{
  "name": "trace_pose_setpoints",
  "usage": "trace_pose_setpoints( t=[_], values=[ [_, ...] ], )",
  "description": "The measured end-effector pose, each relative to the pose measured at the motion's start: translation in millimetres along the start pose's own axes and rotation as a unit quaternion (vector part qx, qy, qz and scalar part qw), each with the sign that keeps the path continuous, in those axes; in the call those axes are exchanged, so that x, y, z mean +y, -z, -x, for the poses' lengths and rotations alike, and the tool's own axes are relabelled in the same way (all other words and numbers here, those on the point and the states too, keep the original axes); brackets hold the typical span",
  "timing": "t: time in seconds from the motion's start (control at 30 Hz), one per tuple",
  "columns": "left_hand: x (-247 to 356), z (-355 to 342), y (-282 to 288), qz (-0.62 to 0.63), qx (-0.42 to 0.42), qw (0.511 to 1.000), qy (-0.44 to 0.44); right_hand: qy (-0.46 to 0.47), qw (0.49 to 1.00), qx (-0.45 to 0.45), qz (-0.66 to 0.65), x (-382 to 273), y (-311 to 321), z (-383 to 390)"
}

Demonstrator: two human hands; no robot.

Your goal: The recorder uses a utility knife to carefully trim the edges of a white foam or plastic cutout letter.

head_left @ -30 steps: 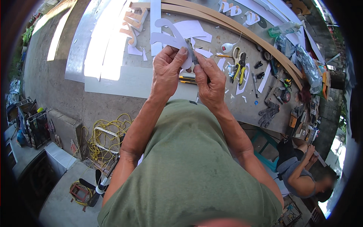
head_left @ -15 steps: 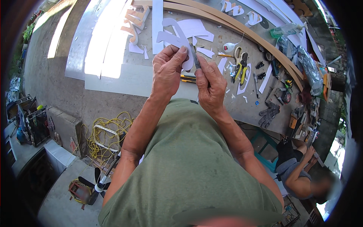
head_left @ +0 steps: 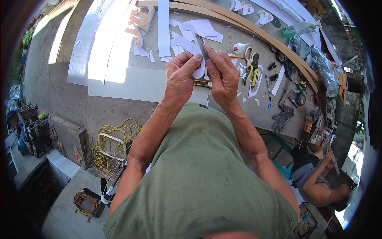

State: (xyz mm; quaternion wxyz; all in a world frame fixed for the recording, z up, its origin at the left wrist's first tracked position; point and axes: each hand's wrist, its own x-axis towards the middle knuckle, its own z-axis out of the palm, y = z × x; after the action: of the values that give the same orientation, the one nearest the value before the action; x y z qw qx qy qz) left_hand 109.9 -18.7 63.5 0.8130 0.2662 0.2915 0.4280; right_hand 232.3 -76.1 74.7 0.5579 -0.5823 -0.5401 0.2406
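Note:
My left hand [head_left: 180, 79] pinches a curved white sheet cut-out [head_left: 186, 44], thumb on top and fingers beneath. Its rounded lower end [head_left: 198, 73] sticks out between my two hands. In my right hand [head_left: 225, 81] is a flat grey metal file [head_left: 201, 47], gripped between thumb and fingers and lying against the cut-out's right edge. Both hands are close together above the near side of the table [head_left: 254, 111]. Under them lies a yellow-and-black cutter knife [head_left: 203, 84], partly covered by my right hand.
White scraps [head_left: 201, 28] lie beyond my hands. To the right are scissors [head_left: 248, 55], yellow-handled snips [head_left: 253, 69], a glue bottle [head_left: 239, 48] and a grey glove [head_left: 283, 118]. Long brown strips [head_left: 274, 44] cross the back. Another person [head_left: 314, 181] sits at lower right.
The cut-out has turned and tilted in my left hand, so its far end looks foreshortened. The file has slid away from me along its edge, with my right hand slightly farther up.

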Motion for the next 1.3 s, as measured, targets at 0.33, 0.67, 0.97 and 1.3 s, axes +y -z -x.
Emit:
trace_pose_setpoints(
  t=[0.33, 0.67, 0.97, 1.3],
  values=[
    [15, -1, 6, 0.042, -0.055, 0.992, 0.105, 0.120, 0.991, -0.023, 0.056, 3, 10, 3],
    [6, 3, 12, 0.107, 0.066, 0.982, 0.141, 0.190, 0.975, -0.058, 0.103, 3, 11, 8],
    [3, -5, 25, 0.128, -0.067, 0.981, 0.130, 0.228, 0.962, -0.094, 0.121, 10, 6, 15],
    [5, -11, 13, 0.132, -0.015, 0.986, 0.105, 0.148, 0.984, -0.010, 0.095, 8, 9, -4]
  ],
)
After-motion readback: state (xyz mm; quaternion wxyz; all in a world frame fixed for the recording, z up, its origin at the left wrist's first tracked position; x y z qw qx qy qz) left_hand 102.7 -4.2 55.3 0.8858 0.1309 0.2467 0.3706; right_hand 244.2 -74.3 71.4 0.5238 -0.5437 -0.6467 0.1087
